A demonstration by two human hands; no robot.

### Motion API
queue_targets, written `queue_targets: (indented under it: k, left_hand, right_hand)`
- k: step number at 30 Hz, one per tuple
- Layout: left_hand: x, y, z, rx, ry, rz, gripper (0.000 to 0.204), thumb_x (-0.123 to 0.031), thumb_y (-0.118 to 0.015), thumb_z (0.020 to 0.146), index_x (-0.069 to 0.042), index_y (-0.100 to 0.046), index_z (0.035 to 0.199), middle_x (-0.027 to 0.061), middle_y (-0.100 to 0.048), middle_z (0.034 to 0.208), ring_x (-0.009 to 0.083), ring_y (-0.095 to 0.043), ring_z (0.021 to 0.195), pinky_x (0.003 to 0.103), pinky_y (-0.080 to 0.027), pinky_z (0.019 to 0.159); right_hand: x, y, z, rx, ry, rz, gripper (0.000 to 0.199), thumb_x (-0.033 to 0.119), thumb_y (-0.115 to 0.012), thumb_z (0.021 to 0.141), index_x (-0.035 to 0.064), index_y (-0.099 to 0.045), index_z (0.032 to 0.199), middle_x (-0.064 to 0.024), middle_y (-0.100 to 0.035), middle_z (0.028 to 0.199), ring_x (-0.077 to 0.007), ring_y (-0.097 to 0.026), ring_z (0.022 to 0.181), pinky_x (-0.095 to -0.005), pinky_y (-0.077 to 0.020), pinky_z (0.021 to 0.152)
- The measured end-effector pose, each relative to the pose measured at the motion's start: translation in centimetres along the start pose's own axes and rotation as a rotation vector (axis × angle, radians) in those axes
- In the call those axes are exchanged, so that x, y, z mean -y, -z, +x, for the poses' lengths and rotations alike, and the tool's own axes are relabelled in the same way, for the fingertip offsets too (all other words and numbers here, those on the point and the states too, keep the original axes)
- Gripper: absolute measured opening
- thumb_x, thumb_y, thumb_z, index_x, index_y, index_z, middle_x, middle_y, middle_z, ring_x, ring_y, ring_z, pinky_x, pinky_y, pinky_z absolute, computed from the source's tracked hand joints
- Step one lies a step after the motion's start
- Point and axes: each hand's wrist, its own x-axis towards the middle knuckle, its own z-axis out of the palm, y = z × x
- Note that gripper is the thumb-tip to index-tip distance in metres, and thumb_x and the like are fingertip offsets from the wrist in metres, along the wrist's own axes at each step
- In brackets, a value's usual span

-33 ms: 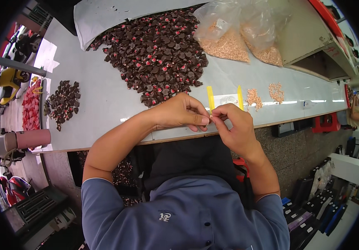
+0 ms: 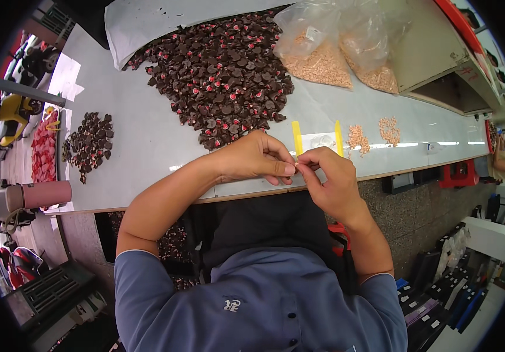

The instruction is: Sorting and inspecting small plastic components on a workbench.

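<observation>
My left hand (image 2: 256,157) and my right hand (image 2: 333,177) meet fingertip to fingertip above the table's near edge. Both are closed in a pinch around something tiny and pale, mostly covered by the fingers. Just beyond them lies a white sheet with yellow strips (image 2: 319,141) along its two sides and a small clear item on it. A large pile of dark brown pieces (image 2: 229,76), several with red and white spots, spreads beyond my left hand. To the right of the sheet are two small heaps of tan bits (image 2: 357,139).
Two clear plastic bags of tan bits (image 2: 317,63) stand at the back, beside a worn metal box (image 2: 434,64). At the left are a smaller pile of dark pieces (image 2: 90,141), a pink bottle (image 2: 47,195) and red pieces (image 2: 44,149). A red stool (image 2: 459,174) stands beyond the table's right.
</observation>
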Motion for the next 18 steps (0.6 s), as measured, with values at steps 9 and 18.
queue_targets:
  k: [9,18]
  left_hand:
    - [0.2,-0.3,-0.1,-0.052,-0.046,-0.070,0.024,-0.018,-0.076,0.086,0.002,-0.070,0.097,0.0095,-0.071,0.089,0.0158,-0.070,0.081,0.027,-0.059,0.068]
    - [0.3,-0.1,0.1,-0.009,-0.045,-0.010,0.020,-0.014,-0.077,0.085,0.000,-0.071,0.098,0.0087,-0.072,0.090,0.0127,-0.069,0.080,0.026,-0.057,0.065]
  right_hand:
    - [0.4,0.1,-0.2,-0.052,0.049,-0.066,0.015,-0.007,-0.067,0.081,-0.0020,-0.063,0.095,-0.0128,-0.069,0.084,-0.0215,-0.070,0.073,-0.0299,-0.0549,0.064]
    - [0.0,0.8,-0.1,0.173,-0.099,-0.017,0.007,-0.003,-0.066,0.084,-0.0018,-0.062,0.090,-0.0084,-0.067,0.072,-0.0129,-0.066,0.061,-0.0240,-0.0510,0.054]
